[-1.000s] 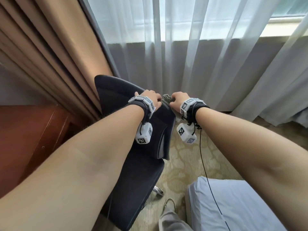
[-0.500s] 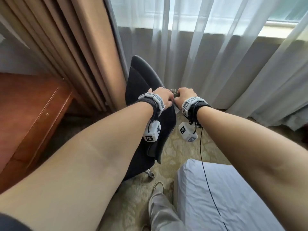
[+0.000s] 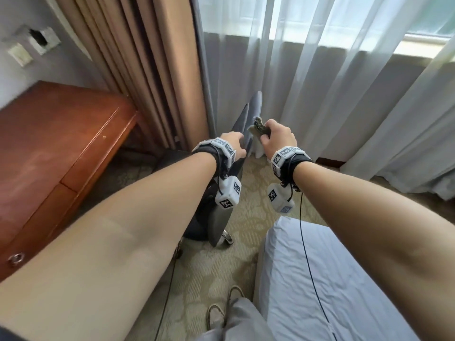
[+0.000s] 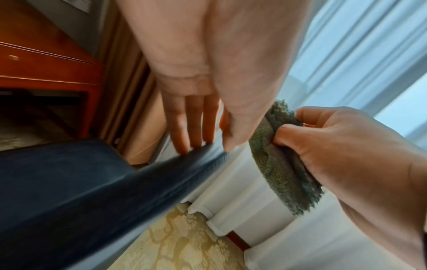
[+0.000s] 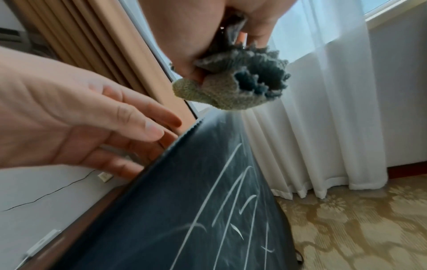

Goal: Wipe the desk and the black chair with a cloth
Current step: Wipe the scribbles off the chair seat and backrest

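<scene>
Chair (image 3: 242, 134) now stands edge-on to the head camera, its back turned further toward the curtains (image 3: 320, 82) than half a second ago; more of the desk (image 3: 56, 143) shows at left. Left hand (image 3: 232, 146) has let go its curled hold: fingers (image 4: 194, 124) are straight, tips touching the chair's top edge. Right hand (image 3: 278, 139), just beside the left and raised clear of the chair, grips the bunched cloth (image 3: 258, 127), which hangs just above that edge.
</scene>
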Available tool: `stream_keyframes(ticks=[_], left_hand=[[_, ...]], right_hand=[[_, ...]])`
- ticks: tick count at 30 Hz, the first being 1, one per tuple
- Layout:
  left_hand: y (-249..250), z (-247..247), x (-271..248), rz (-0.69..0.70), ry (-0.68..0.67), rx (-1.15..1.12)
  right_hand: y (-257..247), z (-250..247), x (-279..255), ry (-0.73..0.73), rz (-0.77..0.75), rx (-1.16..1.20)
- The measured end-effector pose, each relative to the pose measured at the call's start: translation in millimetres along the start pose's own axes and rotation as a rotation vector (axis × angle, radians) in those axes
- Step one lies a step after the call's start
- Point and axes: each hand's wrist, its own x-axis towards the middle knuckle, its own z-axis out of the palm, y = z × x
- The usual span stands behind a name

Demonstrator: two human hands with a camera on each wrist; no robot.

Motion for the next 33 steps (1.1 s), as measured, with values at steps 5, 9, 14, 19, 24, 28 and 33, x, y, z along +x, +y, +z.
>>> stream_keyframes(ticks=[5,9,14,19,24,28,33], left_hand=[[-29,-9,-28,-0.086,-0.077,-0.043],[-50,-6,-48,-0.146,-0.041,-0.003],[-75,-5,-77,-0.185,-0.009,0.062],[-92,-3,-115,-0.217,0.062,0.104],[-105,0,-152,-0.218,0.138,0.190],[-122,10,-171,-0.243,0.275,0.290],[-142,18,-188,-0.244,0.335,0.345]], right_hand=[[-39,10,-2,-0.104,-0.125,0.015],[-61,30,-12,-0.240,-0.236,-0.035],[-84,40,-25,-0.423,-0.398,-0.089],[-99,45,-48,-0.433,-0.476,-0.086],[-114,55,-78,-0.490,-0.531,-0.100],[-123,70,-99,-0.458,-0.548,-0.080],[-130,90,-122,-0.364,-0.578,-0.029]])
